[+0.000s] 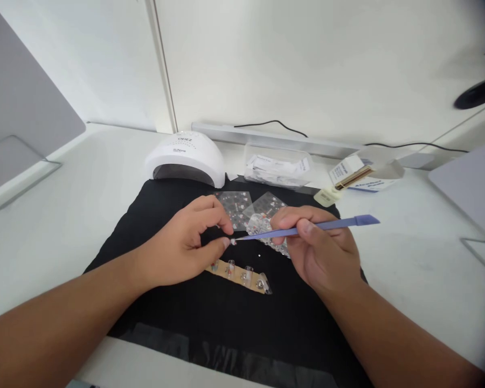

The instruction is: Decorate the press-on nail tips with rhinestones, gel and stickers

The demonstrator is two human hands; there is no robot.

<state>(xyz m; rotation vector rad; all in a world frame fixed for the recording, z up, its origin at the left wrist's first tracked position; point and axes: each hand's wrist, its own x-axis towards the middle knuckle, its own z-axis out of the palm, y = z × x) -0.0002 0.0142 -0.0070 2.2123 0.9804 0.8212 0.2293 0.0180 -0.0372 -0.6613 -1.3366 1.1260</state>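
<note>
My left hand [188,245] pinches a tiny pale piece [233,242] between thumb and forefinger above the black mat [161,215]. My right hand [319,248] grips a thin purple-blue tool [339,223], its fine tip touching that tiny piece. Just below my left hand lies a tan strip [237,274] with several clear false nails stuck on it. Clear sticker sheets [238,205] with small decorations lie behind my hands, partly hidden by my right hand.
A white dome-shaped nail lamp [186,156] stands at the mat's back left. A clear bag of packets [277,168] and small boxes [358,175] sit behind the mat. Grey panels on wire stands flank both sides. A cable runs along the wall.
</note>
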